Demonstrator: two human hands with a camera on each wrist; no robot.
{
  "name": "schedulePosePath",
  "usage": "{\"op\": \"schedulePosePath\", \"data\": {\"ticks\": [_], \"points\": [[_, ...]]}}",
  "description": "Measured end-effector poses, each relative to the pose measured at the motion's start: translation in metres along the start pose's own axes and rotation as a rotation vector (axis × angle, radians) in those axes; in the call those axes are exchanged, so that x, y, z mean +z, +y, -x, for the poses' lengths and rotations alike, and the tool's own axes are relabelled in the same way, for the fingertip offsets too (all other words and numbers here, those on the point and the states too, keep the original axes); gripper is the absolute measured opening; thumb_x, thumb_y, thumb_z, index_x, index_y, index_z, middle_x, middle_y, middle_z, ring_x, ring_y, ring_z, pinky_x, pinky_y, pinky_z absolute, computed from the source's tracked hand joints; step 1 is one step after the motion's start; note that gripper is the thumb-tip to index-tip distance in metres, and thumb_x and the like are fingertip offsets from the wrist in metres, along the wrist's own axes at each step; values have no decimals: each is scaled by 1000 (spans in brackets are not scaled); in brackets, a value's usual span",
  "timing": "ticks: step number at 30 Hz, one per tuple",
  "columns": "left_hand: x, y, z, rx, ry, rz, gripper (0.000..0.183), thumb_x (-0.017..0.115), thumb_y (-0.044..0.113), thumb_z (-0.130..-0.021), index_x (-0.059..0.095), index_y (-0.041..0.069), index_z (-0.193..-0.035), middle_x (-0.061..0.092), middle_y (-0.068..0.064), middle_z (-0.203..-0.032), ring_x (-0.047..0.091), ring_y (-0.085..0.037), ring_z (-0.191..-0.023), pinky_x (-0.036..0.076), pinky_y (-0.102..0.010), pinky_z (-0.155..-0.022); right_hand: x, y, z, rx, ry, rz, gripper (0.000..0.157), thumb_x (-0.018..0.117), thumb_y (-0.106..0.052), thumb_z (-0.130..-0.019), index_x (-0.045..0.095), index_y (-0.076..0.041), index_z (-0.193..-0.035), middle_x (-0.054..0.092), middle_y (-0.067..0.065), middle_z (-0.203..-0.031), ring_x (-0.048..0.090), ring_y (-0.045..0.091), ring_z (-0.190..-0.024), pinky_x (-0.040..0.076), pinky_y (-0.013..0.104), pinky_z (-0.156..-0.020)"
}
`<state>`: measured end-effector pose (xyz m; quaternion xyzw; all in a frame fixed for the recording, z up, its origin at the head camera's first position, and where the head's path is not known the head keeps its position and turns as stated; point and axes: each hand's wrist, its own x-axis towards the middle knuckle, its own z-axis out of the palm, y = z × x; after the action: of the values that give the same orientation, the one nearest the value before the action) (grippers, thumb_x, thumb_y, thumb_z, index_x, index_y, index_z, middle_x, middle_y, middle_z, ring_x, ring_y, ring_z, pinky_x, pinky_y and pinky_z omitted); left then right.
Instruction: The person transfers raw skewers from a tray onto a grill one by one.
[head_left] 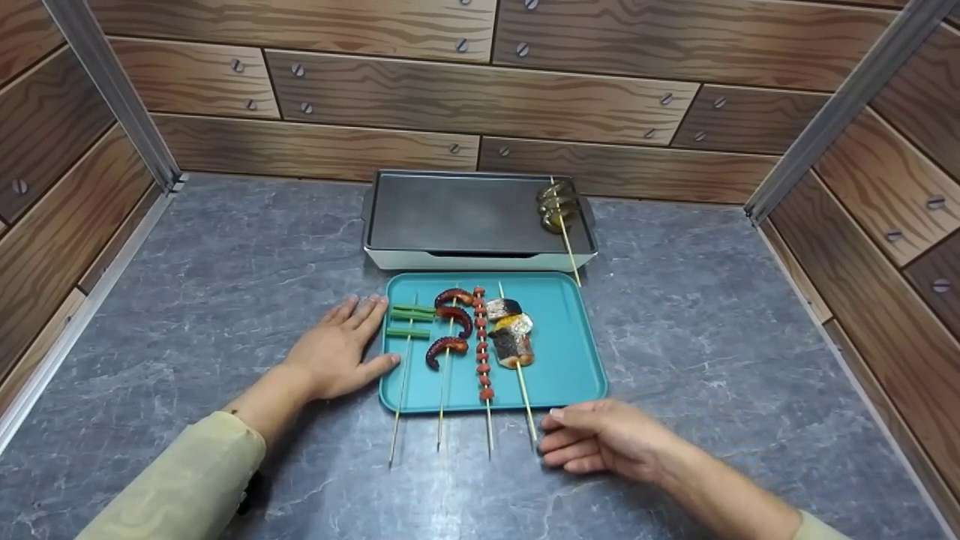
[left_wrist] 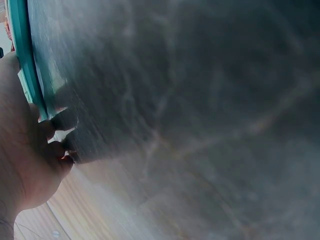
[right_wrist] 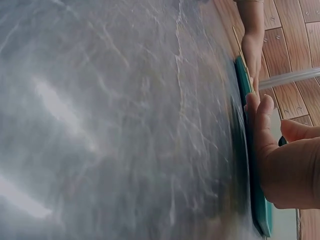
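My left hand (head_left: 337, 349) lies flat on the table with its fingers spread, fingertips and thumb at the left edge of a teal tray (head_left: 566, 337). Near the tray's front right corner is my right hand (head_left: 607, 442), its fingers loosely bent and the thumb apart from them. Its fingertips are beside the stick end of a skewer of silvery-skinned fish pieces (head_left: 514, 349); whether they touch is unclear. Also on the tray are a skewer of small red pieces (head_left: 482, 349), one of dark red octopus tentacles (head_left: 456, 345) and one of green stalks (head_left: 409, 334).
Behind the tray stands an electric griddle (head_left: 450, 214) with a dark plate. A skewer of dark green pieces (head_left: 556, 206) lies at its right side, stick jutting over the front edge. Several skewer sticks overhang the tray's front. Wood-patterned walls (head_left: 375, 97) enclose the grey table (head_left: 697, 315).
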<state>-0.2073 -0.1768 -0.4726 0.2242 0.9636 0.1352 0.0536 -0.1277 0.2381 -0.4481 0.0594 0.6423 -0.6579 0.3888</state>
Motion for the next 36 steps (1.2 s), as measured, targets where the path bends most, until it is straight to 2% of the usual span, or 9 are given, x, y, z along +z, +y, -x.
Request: {"op": "schedulePosePath", "data": {"ticks": [6,13,23,30,36], "points": [[-1,1,1,0,-2,3,93,46,65,-106,18,4,-169,22,-18,-174,17,-46,-159,17,-59,-129,9,4,-7,4,9,-16,41,66,-26,-106,66,7,-131,78,21,-111,80,27,-94,65,31,-74],[-1,1,0,-6,-4,5,93,46,66,-105,18,5,-170,23,-16,-174,17,-45,-159,17,-59,-129,15,5,-13,23,-17,-42,39,63,-25,-108,68,6,-131,78,17,-110,79,23,-94,65,29,-76],[-1,2,-1,4,-6,3,93,46,66,-105,18,5,-170,22,-18,-174,16,-46,-159,16,-59,-129,17,8,-13,14,-35,-68,33,67,-15,-105,68,3,-133,79,14,-107,79,19,-90,63,23,-72],[-1,2,-2,-1,-15,0,93,45,66,-106,17,6,-170,21,-18,-174,16,-45,-159,15,-58,-130,18,4,-10,-20,-31,-72,28,67,-11,-104,69,3,-128,79,12,-104,78,14,-84,61,20,-67],[-1,1,-1,-4,-17,-4,93,45,67,-106,16,6,-170,21,-17,-174,15,-45,-159,15,-57,-130,19,0,-5,-55,-32,-82,31,68,-10,-103,66,5,-130,79,12,-103,76,11,-80,59,19,-63]]}}
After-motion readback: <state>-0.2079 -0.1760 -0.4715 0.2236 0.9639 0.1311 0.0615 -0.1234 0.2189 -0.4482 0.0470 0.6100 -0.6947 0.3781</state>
